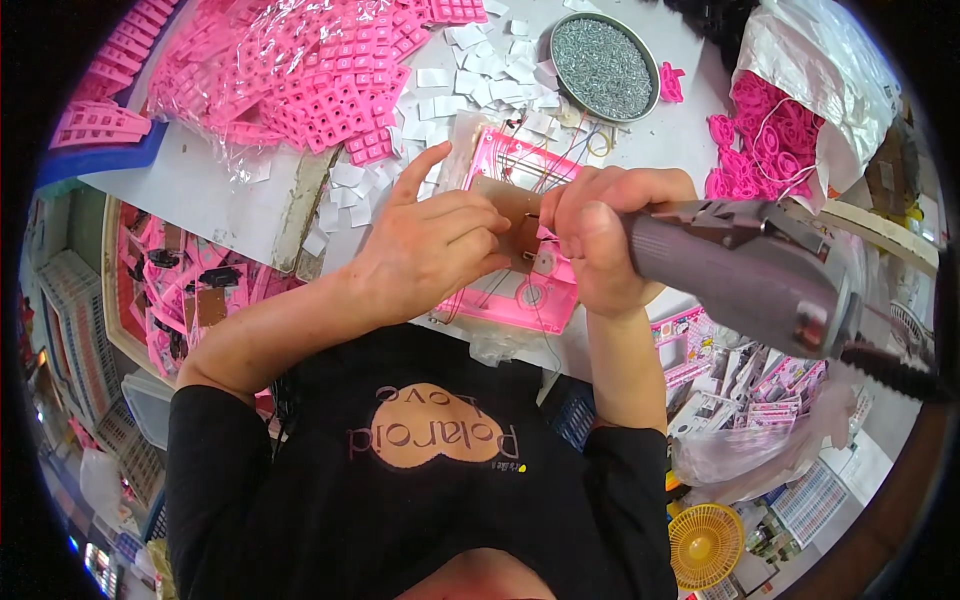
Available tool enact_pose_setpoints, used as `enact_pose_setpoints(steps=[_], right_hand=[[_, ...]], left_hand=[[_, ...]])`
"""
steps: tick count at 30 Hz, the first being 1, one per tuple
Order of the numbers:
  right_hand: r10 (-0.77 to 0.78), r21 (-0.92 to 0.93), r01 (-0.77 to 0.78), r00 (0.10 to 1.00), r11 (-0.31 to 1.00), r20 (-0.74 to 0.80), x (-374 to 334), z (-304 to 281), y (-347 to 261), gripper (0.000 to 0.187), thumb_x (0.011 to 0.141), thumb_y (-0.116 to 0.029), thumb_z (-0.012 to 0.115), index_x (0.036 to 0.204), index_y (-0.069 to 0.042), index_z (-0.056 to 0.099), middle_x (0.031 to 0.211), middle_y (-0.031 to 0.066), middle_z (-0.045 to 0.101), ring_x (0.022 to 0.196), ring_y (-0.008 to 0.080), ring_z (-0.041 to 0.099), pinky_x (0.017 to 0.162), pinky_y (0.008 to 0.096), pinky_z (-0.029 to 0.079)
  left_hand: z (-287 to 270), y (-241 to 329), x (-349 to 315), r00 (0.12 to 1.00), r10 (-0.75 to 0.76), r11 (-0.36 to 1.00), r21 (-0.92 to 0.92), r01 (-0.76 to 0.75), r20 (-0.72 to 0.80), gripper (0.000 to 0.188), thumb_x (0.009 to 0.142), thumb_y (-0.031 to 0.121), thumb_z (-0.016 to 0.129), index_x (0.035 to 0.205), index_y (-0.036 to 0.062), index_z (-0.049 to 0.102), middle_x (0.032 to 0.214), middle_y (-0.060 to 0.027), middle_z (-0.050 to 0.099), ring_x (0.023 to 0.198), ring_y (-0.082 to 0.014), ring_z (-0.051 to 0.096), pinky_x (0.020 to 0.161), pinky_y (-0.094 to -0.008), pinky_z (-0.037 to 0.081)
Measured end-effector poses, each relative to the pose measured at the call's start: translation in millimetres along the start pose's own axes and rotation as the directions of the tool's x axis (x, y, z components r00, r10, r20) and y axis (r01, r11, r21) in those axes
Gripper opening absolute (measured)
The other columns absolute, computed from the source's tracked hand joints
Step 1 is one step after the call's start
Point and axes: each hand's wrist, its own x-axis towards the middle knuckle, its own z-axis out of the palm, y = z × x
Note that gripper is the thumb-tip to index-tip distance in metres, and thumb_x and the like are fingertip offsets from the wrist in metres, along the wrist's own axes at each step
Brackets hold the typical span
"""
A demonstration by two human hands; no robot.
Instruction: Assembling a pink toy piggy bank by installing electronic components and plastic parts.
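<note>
The left hand (430, 250) lies on a brown board (515, 225) at the near edge of the bench (200, 190), fingers curled down onto the board and pressing it, forefinger stretched out straight toward the far side. It grips nothing round; it holds the board flat. The right hand (600, 240) is clenched around the grey barrel of one electric screwdriver (750, 270), whose body runs off to the right with a dark cord trailing from its end. Its tip is hidden behind the fingers, so where it meets the work cannot be told.

Under the board lies one pink plastic toy frame (520, 290), set in the middle of the near edge, with thin wires crossing it and two small round grey parts showing on its near part. Both hands meet over it.

At the far edge of the bench stands one round metal tray (604, 66) full of small grey screws, too many to count. Left of it lie scattered white paper squares (480, 80), also beyond counting. The far left corner carries a clear plastic bag of pink square pieces (300, 70), heaped. At the far right corner one open silvery bag (800, 70) spills pink ring-shaped parts (760, 140). Below the bench's left edge one tray (115, 290) holds more pink parts.
</note>
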Motion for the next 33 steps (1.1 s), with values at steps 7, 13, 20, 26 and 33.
enact_pose_setpoints(steps=[7, 13, 20, 26, 33], right_hand=[[0.009, -0.092, -0.004, 0.998, 0.996, 0.061, -3.2, -4.1, 4.3, 0.025, 0.096, -0.012, 0.067, 0.109, -0.008, 0.045, 0.066, 0.0042, 0.050, 0.054, 0.0132, 0.048, 0.055, 0.0355, 0.049], [-0.059, 0.477, 0.009, 0.994, 0.879, 0.091, 10.6, -0.5, -45.7, 0.037, 0.095, -0.019, 0.072, 0.119, -0.010, 0.047, 0.065, 0.0024, 0.053, 0.055, 0.0143, 0.049, 0.058, 0.0342, 0.049], [0.005, 0.515, -0.062, 0.994, 0.855, 0.110, -4.1, 9.9, -53.0, 0.033, 0.094, -0.019, 0.073, 0.114, -0.009, 0.049, 0.068, 0.0052, 0.054, 0.060, 0.0159, 0.051, 0.063, 0.0363, 0.051], [0.049, 0.431, -0.068, 0.997, 0.900, 0.055, -3.5, 19.7, -55.5, 0.027, 0.100, -0.024, 0.065, 0.117, -0.013, 0.048, 0.061, -0.0012, 0.050, 0.053, 0.0122, 0.047, 0.057, 0.0311, 0.048], [0.084, 0.305, -0.078, 0.996, 0.949, -0.007, -15.1, 27.1, -48.1, 0.029, 0.097, -0.023, 0.067, 0.114, -0.012, 0.046, 0.061, 0.0007, 0.048, 0.053, 0.0136, 0.047, 0.055, 0.0330, 0.047]], left_hand=[[5.0, -2.1, -1.2, 0.997, -0.018, 1.000, -0.009, 0.017, -0.070, 0.023, 0.074, 0.021, 0.084, 0.082, 0.0129, 0.064, 0.092, 0.0020, 0.070, 0.093, -0.0122, 0.069, 0.119, -0.0586, 0.027], [-4.1, -2.5, -2.3, 0.991, 0.034, 0.988, -0.146, -0.053, -0.132, 0.019, 0.081, 0.020, 0.081, 0.088, 0.0130, 0.065, 0.088, 0.0020, 0.071, 0.088, -0.0172, 0.071, 0.121, -0.0629, 0.016], [-5.4, 1.7, -4.4, 0.986, 0.087, 0.983, -0.147, -0.108, -0.145, 0.017, 0.083, 0.022, 0.080, 0.085, 0.0125, 0.066, 0.086, 0.0025, 0.070, 0.087, -0.0167, 0.071, 0.119, -0.0665, 0.017], [-11.8, 3.0, -2.7, 0.980, 0.123, 0.980, -0.134, -0.144, -0.154, 0.018, 0.082, 0.022, 0.080, 0.084, 0.0123, 0.066, 0.086, 0.0020, 0.069, 0.086, -0.0164, 0.071, 0.118, -0.0672, 0.019], [-12.4, -1.1, -7.1, 0.982, 0.115, 0.984, -0.120, -0.133, -0.147, 0.024, 0.077, 0.023, 0.085, 0.078, 0.0126, 0.063, 0.081, 0.0016, 0.068, 0.081, -0.0136, 0.070, 0.118, -0.0597, 0.028]])
